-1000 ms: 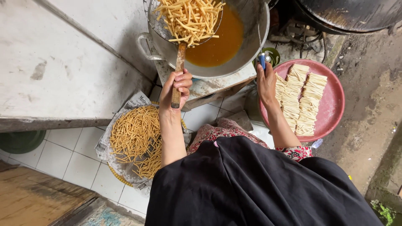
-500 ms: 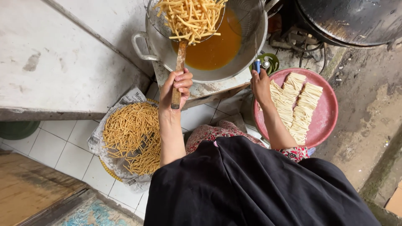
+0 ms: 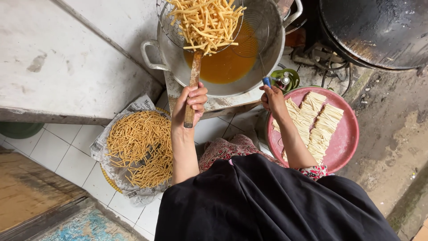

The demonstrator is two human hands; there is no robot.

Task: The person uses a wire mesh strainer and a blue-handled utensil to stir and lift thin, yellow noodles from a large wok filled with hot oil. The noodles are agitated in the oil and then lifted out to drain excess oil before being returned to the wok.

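Looking straight down on the work: the left hand point(image 3: 191, 103) is wrapped tight around the wooden handle point(image 3: 193, 87) of a wire skimmer point(image 3: 178, 27), fingers curled all the way over it, thumb side up. The skimmer sits lifted above the big metal pan point(image 3: 267, 53), its basket heaped with pale golden fried sticks point(image 3: 206, 22), and below it there is amber oil point(image 3: 227, 62) pooled in the pan's bottom. The pan rests tilted on a low stand, one loop handle poking out at the left.

Over on the other side, the right hand point(image 3: 272, 97) is closed around a thin metal rod with a blue grip point(image 3: 266, 81), fingers pinched shut on it, right at the pan's near rim. Just beside that hand there is a green gas regulator point(image 3: 287, 80) with its knob showing.

Down to the right, a round pink tray point(image 3: 347, 134) holds rows of uncooked pale dough strips point(image 3: 321, 125), laid side by side; the right forearm crosses over the tray's left edge. Down to the left, on the white tiled floor point(image 3: 49, 151), a basket lined with newspaper point(image 3: 133, 107) carries a mound of darker, already fried sticks point(image 3: 138, 143), just beside the left forearm.

At top right, a blackened wok point(image 3: 379, 31) sits well apart from the hands. A worn white slab point(image 3: 58, 67) runs along the left
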